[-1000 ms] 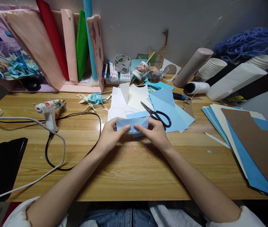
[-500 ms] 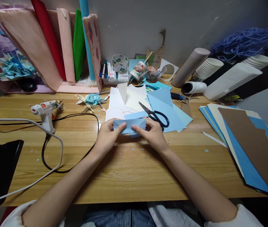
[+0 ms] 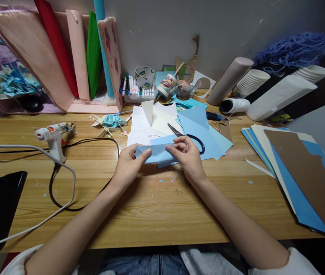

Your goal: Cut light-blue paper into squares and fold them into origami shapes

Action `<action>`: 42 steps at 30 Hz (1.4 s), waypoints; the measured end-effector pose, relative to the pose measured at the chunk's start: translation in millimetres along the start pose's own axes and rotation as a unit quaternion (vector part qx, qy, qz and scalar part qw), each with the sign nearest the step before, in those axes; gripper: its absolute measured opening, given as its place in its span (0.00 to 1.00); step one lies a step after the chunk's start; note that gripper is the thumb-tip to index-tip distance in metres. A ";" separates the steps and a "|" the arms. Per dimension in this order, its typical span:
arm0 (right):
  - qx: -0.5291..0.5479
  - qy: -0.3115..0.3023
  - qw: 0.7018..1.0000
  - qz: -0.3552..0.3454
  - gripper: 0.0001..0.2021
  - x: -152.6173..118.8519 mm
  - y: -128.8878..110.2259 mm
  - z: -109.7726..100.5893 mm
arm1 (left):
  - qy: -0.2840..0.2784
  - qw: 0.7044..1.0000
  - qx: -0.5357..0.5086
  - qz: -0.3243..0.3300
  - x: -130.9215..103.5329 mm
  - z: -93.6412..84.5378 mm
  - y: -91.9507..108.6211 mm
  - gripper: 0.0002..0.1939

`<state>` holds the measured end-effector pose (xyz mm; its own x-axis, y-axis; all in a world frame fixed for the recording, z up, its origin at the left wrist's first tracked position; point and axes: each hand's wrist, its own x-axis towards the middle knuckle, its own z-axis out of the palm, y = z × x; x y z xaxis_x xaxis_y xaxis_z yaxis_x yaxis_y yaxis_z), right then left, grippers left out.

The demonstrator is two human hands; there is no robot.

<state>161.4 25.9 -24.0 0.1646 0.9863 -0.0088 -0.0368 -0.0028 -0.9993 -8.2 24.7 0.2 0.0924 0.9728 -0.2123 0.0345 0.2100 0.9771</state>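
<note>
We have the folded paper [image 3: 157, 153] in front of us, over the desk [image 3: 151, 214]. Our left hand [image 3: 128, 162] grips its left end, thumb on the near face; our right hand [image 3: 188, 157] pinches the upper edge toward the right, fingertips bunched. For a clean fold, we judge the left thumb should stay firm while the right fingertips line up the edges before pressing. The scissors [image 3: 203, 146] lie just behind our right hand, on blue sheets [image 3: 195, 117], so we should mind our knuckles. The glue gun [image 3: 55, 140] stands well apart, leftward.
</note>
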 end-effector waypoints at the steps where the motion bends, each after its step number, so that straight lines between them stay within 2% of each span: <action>1: 0.005 -0.010 1.000 0.006 0.18 0.3 0.0 -0.4 | 0.002 1.000 0.002 0.000 0.0 -0.1 0.0 0.14; 5: -0.026 -0.035 0.999 0.008 0.12 1.4 -1.2 -2.7 | 0.004 1.000 0.007 -0.001 0.8 -0.8 -0.3 0.14; 10: -0.065 -0.013 0.998 -0.016 0.08 3.2 -4.0 -5.9 | -0.011 0.998 0.061 -0.009 2.2 -3.8 0.2 0.14; 15: -0.105 -0.035 0.992 -0.057 0.06 2.8 -8.9 -7.0 | -0.107 0.987 0.121 -0.027 0.5 -5.2 0.3 0.13; 18: -0.115 -0.084 0.988 -0.068 0.05 -1.8 -11.8 -4.1 | -0.189 0.968 0.164 0.001 -2.1 -4.3 -1.8 0.13; 21: -0.129 -0.109 0.982 -0.083 0.04 -6.3 -12.1 -0.5 | -0.229 0.953 0.198 0.015 -4.3 -3.0 -4.2 0.15; 25: -0.094 -0.108 0.989 -0.045 0.06 -6.6 -8.2 2.0 | -0.217 0.961 0.171 0.003 -4.3 -1.8 -5.3 0.16; 28: -0.056 -0.182 0.981 0.033 0.12 -5.9 -5.5 2.5 | -0.166 0.972 0.165 0.022 -2.4 -1.9 -5.0 0.16; 31: -0.046 -0.231 0.969 0.079 0.11 -7.2 -5.4 2.6 | -0.130 0.974 0.183 0.041 -1.3 -2.3 -4.3 0.16; 36: -0.067 -0.206 0.969 0.117 0.09 -9.3 -8.9 2.2 | -0.130 0.969 0.203 0.053 -2.5 -1.7 -3.1 0.16; 42: -0.079 -0.190 0.969 0.138 0.12 -9.0 -9.6 3.6 | -0.169 0.978 0.119 -0.013 -3.5 0.3 -2.6 0.16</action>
<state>156.8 17.7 -14.2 -0.2068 0.9336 -0.2927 0.1285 -0.2707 -0.9541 -8.4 20.7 -1.6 0.4101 0.8715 -0.2689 0.2677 0.1668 0.9489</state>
